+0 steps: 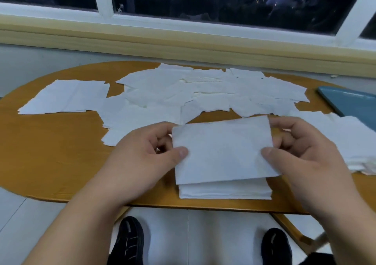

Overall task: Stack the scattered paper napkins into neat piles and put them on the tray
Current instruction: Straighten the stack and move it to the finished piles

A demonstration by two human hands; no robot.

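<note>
Both hands hold one white paper napkin (221, 150) flat above a neat pile of napkins (224, 191) at the table's front edge. My left hand (142, 159) pinches its left side, thumb on top. My right hand (301, 155) pinches the right side the same way. Several loose napkins (183, 89) lie scattered and overlapping across the far half of the wooden table (50, 153). A second, rougher pile (354, 142) lies at the right. The blue tray (352, 104) shows at the far right edge, partly out of frame.
A windowsill and dark window run behind the table. Below the table's front edge are a tiled floor and my two dark shoes (130, 242). Bare wood shows at the front left of the table.
</note>
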